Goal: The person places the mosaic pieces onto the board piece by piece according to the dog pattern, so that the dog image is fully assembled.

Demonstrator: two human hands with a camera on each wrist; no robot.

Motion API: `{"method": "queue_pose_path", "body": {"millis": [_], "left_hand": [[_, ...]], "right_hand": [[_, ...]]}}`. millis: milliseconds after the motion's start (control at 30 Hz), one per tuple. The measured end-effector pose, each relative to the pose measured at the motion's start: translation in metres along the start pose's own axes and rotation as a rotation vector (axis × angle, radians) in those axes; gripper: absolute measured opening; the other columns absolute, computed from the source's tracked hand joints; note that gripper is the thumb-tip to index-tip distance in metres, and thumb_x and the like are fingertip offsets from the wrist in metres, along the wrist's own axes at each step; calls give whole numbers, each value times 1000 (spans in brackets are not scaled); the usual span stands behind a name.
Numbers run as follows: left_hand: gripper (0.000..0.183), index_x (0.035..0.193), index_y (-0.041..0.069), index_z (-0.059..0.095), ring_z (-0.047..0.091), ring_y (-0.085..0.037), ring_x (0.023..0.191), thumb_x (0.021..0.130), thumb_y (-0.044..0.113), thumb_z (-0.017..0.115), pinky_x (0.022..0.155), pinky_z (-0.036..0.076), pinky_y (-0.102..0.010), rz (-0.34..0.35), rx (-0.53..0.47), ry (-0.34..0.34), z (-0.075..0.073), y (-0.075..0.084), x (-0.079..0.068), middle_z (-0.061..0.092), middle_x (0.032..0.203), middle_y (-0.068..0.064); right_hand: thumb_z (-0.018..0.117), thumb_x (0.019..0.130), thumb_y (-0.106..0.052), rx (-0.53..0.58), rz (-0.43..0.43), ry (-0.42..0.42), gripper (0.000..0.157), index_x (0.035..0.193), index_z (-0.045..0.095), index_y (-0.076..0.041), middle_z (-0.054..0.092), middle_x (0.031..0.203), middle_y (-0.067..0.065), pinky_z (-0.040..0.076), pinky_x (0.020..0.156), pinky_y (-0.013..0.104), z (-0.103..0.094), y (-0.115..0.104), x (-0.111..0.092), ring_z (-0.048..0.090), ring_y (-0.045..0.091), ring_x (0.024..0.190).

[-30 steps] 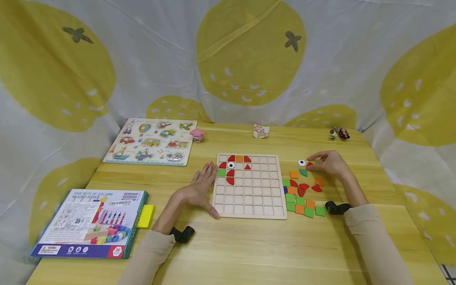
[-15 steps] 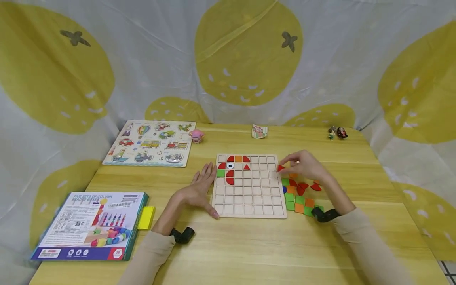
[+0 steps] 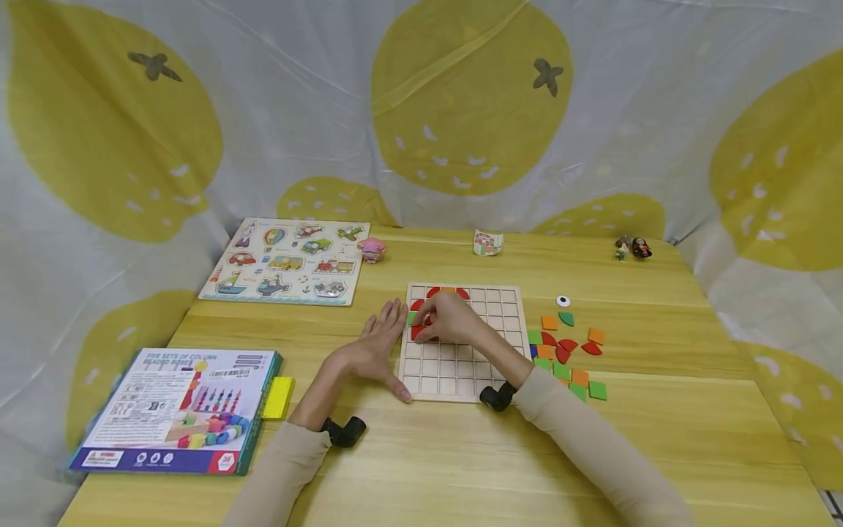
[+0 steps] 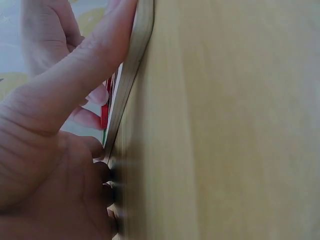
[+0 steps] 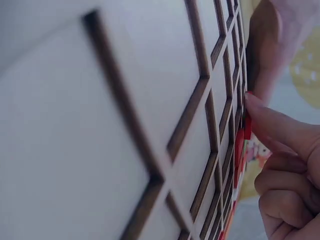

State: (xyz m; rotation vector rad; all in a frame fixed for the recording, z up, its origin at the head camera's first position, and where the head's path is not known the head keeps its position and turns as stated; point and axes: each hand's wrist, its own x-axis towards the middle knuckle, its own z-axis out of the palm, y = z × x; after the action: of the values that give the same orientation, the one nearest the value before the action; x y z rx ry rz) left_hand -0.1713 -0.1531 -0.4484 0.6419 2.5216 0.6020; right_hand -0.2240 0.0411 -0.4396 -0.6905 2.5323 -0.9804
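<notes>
A wooden grid board (image 3: 454, 382) lies on the table with several red, orange and green pieces in its upper left squares. My left hand (image 3: 372, 351) rests against the board's left edge, fingers spread. My right hand (image 3: 451, 319) reaches over the board's left part, thumb and fingertips pinching a small red triangle (image 3: 418, 334) at a left-column square below the green square (image 3: 411, 318). In the right wrist view the red triangle (image 5: 248, 128) stands at the grid under the fingertips; whether it is seated, I cannot tell. My right hand hides some placed pieces.
Loose green squares (image 3: 597, 390), orange squares (image 3: 596, 336), red quarter-circle pieces (image 3: 566, 345) and a white eye disc (image 3: 563, 301) lie right of the board. A vehicle puzzle (image 3: 286, 262), pink figurine (image 3: 372, 250), boxed set (image 3: 174, 410) and small figures (image 3: 640, 248) stand around.
My right hand has carried the red triangle leftward from the loose pieces, across the board, to its left column. My left hand has stayed at the board's left edge.
</notes>
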Motion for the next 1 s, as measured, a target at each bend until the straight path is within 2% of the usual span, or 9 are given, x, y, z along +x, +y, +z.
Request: {"method": "queue_pose_path", "body": {"millis": [167, 367, 533, 800, 1000], "left_hand": [[152, 153, 5, -14, -21, -33, 149, 53, 57, 88, 122, -7, -54, -1, 7, 0, -1, 1, 1, -23, 159, -18], [152, 153, 5, -14, -21, -34, 148, 53, 56, 89, 121, -7, -56, 2, 6, -5, -2, 0, 1, -22, 160, -19], [151, 153, 3, -13, -20, -36, 148, 54, 55, 89, 120, -6, -58, 21, 0, -2, 0, -1, 2, -20, 159, -21], [150, 153, 2, -12, -19, -37, 149, 54, 53, 89, 120, -5, -59, 28, -15, 7, 1, -1, 2, -19, 159, -22], [151, 153, 3, -12, -20, -36, 148, 54, 54, 89, 120, -6, -58, 22, -5, -1, 0, 0, 1, -20, 159, -22]], "right_hand": [[87, 69, -18, 13, -7, -3, 21, 86, 79, -12, 60, 62, -1, 34, 48, 17, 2, -2, 3, 46, 7, 54], [89, 66, -19, 26, 32, 25, 20, 83, 79, -14, 65, 66, 0, 37, 48, 18, 3, -2, 5, 49, 7, 54], [89, 66, -19, 21, 75, 29, 19, 80, 78, -14, 63, 67, 0, 35, 48, 19, 2, -3, 5, 48, 7, 54], [89, 66, -17, 34, 68, 4, 17, 79, 78, -13, 61, 74, 2, 34, 49, 19, 1, -2, 9, 45, 7, 53], [86, 72, -21, 78, 39, -40, 21, 90, 79, -14, 56, 63, 0, 34, 49, 20, -10, 4, 2, 43, 7, 51]]}}
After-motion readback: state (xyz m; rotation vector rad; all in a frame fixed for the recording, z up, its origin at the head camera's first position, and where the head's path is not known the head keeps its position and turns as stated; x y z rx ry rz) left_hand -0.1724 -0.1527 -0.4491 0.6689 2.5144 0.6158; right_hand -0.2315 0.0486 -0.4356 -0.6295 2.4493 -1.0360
